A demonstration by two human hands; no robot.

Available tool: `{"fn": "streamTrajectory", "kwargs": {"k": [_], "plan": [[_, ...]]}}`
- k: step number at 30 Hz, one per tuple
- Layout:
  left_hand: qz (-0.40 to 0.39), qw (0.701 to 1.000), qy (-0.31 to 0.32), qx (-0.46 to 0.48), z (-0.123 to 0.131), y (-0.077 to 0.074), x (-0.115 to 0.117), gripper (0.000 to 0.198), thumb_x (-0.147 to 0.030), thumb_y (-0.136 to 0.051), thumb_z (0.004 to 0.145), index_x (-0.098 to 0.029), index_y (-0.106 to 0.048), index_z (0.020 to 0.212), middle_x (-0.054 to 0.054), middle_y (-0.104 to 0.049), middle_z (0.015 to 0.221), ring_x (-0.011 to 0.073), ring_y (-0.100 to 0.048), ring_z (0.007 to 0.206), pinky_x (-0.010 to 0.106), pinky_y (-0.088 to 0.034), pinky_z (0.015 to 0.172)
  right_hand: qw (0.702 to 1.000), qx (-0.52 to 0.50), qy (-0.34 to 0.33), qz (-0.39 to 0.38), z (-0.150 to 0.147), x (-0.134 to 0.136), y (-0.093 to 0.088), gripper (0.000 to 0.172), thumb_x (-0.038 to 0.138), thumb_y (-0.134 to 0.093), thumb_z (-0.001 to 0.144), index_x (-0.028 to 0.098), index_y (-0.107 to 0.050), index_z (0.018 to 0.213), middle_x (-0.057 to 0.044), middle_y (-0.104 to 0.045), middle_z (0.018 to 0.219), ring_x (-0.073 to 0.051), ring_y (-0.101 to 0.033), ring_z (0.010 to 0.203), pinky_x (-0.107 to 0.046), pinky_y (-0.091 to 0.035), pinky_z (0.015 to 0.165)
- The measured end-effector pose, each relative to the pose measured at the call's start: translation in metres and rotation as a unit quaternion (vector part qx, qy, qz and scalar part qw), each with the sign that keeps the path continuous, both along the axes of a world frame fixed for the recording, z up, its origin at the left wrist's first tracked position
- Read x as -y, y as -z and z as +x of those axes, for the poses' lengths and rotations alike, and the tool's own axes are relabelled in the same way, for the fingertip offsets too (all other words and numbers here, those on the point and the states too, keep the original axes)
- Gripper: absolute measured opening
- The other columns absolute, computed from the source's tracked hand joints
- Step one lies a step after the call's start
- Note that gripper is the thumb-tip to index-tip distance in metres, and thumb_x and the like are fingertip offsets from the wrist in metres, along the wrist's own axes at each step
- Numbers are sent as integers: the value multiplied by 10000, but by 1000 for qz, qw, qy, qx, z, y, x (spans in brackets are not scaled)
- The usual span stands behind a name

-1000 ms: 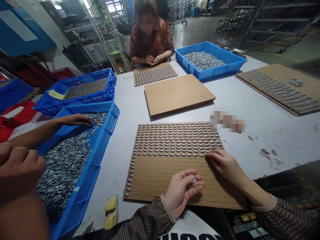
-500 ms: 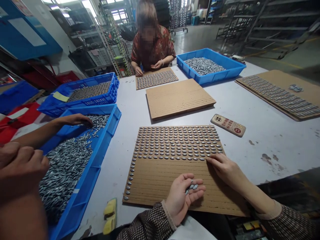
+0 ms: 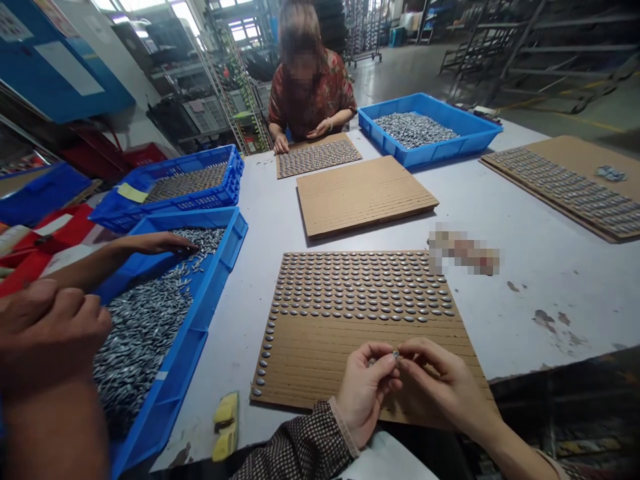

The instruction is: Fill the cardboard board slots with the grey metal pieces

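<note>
One silvery piece (image 3: pixel 395 355) clamped by fingers of left hand (image 3: pixel 364 388) and right hand (image 3: pixel 444 381) (earlier apart).

Brown cardboard sheet (image 3: pixel 310 347), striped with dark lines, silver-grey oval pieces (image 3: pixel 360 317) patterning its far half in rows; left of the sheet, a bright blue tray (image 3: pixel 197 340) and a yellow block (image 3: pixel 227 417); beyond it, a tan cardboard stack (image 3: pixel 363 193) and a red floral shirt (image 3: pixel 340 87); at its near edge, a dark-and-cream checked sleeve (image 3: pixel 305 443)
</note>
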State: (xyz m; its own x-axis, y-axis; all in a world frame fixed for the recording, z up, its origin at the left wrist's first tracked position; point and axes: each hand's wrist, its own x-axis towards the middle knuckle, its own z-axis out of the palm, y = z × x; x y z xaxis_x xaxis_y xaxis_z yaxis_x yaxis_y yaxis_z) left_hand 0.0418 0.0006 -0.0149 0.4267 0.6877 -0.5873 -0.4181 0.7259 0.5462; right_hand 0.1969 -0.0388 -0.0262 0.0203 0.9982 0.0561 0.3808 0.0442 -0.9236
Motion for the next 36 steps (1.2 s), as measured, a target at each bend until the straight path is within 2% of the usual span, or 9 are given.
{"fn": "streamTrajectory", "kwargs": {"k": [4,9,14,17,20,22,26,36], "plan": [[-3,1000,2,16,-1,2,3,251,-236,-799,676,-122,-612,800,31,-637,718,75,-581,615,181,-490,610,997,-38,23,67,-11,0,6,133,278,-560,912,230,-672,965,-53,-669,921,-179,-655,859,-256,-553,729],[-16,1000,7,0,-6,3,4,164,-190,-732,730,-99,-666,849,71,-657,842,106,-612,736,204,-521,669,985,72,1,154,-7,3,13,262,217,-513,917,283,-671,1116,-83,-642,1048,-192,-651,949,-267,-568,769],[-39,998,50,1,-5,-4,1,162,-126,-660,750,-85,-690,904,96,-671,909,124,-634,792,244,-538,763,977,140,-35,158,8,8,17,307,182,-487,914,286,-653,1149,-79,-636,1040,-180,-653,920,-251,-569,741],[-61,996,70,10,-2,-7,0,247,-82,-644,726,-84,-670,972,128,-682,993,152,-671,833,268,-533,817,978,151,-40,140,21,8,20,269,192,-475,926,265,-650,1116,-75,-637,990,-174,-650,877,-249,-563,710],[-85,994,64,5,-1,-7,-1,343,-21,-622,685,-97,-629,1018,158,-676,1068,192,-690,907,284,-527,849,970,200,6,139,45,1,27,213,236,-487,933,237,-644,1077,-80,-639,988,-190,-645,887,-281,-563,725],[-85,995,59,-5,-1,-7,0,321,4,-603,670,-98,-620,975,162,-676,1060,199,-692,922,279,-529,845,952,259,53,153,65,-7,35,198,251,-493,935,222,-644,1060,-83,-643,994,-201,-644,891,-314,-560,756],[-76,995,69,-15,-4,-7,3,238,-10,-620,681,-97,-620,902,148,-686,1009,185,-699,875,258,-537,809,922,341,50,174,94,-22,48,222,217,-453,949,208,-661,1025,-87,-653,995,-202,-641,888,-334,-554,765],[-96,993,62,-4,-5,-9,4,227,-104,-647,750,-78,-617,974,162,-701,969,168,-705,771,249,-543,748,916,353,-3,192,100,-31,47,292,147,-416,933,230,-674,1040,-81,-663,1002,-190,-633,900,-325,-549,769]]}}
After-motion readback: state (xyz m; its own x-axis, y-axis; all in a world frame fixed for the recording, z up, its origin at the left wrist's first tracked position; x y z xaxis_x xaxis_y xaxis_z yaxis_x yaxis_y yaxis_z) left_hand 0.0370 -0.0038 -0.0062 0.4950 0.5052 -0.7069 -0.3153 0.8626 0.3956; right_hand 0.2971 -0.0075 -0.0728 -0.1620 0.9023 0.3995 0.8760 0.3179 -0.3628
